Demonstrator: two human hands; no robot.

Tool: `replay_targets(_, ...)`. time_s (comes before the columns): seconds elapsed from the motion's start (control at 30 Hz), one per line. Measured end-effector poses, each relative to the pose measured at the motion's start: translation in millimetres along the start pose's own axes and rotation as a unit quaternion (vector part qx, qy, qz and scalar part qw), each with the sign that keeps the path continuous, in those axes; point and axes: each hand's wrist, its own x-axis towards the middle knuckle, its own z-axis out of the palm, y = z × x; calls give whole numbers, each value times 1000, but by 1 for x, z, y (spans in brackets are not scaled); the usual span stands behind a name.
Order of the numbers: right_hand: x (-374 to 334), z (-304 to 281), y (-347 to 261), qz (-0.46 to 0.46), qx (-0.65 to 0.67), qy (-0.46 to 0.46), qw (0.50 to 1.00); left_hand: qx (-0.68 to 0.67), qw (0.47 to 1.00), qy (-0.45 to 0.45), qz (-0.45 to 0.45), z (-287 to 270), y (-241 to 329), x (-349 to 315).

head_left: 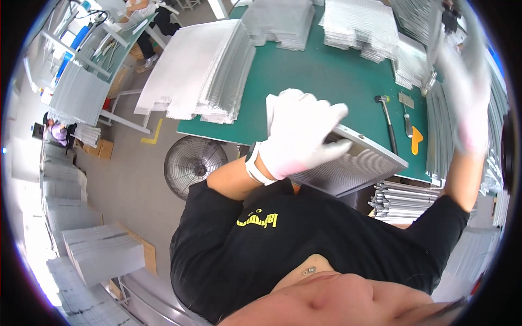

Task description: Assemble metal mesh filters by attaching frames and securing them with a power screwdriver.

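My left hand [304, 133], in a white glove, grips the upper edge of a metal-framed mesh panel [364, 165]. Fingers wrap over the frame and the thumb lies along its near side. Tilted, the panel leans between my body and the green table's front edge. My right hand [466, 95], also white-gloved, is raised at the far right, beside grey metal strips. Motion smears its fingers, so what they do or hold cannot be made out. A hammer [387, 125], a screwdriver [408, 125] and an orange scraper [417, 140] lie on the table between my hands.
A tall stack of mesh sheets [190, 62] stands at the table's left, more stacks [361, 24] along the back. Metal frame strips [405, 201] are piled below the table's right front. A floor fan [196, 165] stands at left. Another person [142, 11] sits at a far bench.
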Motion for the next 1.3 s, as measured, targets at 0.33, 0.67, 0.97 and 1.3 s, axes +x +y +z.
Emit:
replay_targets(0.33,-137,-38,39,-28,192,-283,939,234,970,-48,-46,-54,-44,-16)
replay_targets(0.67,-133,-237,121,313,72,314,893,337,793,-234,-450,-139,-175,-140)
replay_targets(0.97,-124,-328,332,365,-218,69,903,153,887,-17,-436,-288,-205,-109)
replay_targets(1.3,-213,-1,79,207,-33,73,975,-60,955,-46,-288,-121,-37,-88)
